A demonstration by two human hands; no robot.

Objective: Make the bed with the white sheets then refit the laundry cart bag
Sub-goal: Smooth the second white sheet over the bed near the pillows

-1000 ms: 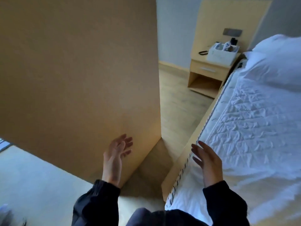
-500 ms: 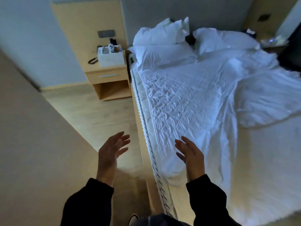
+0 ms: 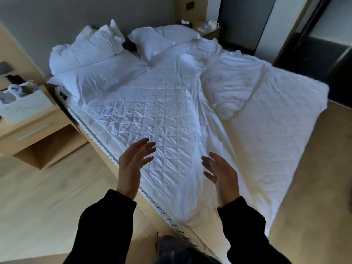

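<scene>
The bed (image 3: pixel 152 115) is not yet made in the head view. Its quilted mattress top lies bare on the near side. The white sheets (image 3: pixel 240 88) are bunched and crumpled over the far side and foot end of the bed, and the pillows (image 3: pixel 89 48) are heaped at its head. The left hand (image 3: pixel 132 166) and right hand (image 3: pixel 222 175) hover above the near edge of the bed, fingers (image 3: pixel 147 147) spread, holding nothing. I judge that nearly all the work is left. No laundry cart is visible.
</scene>
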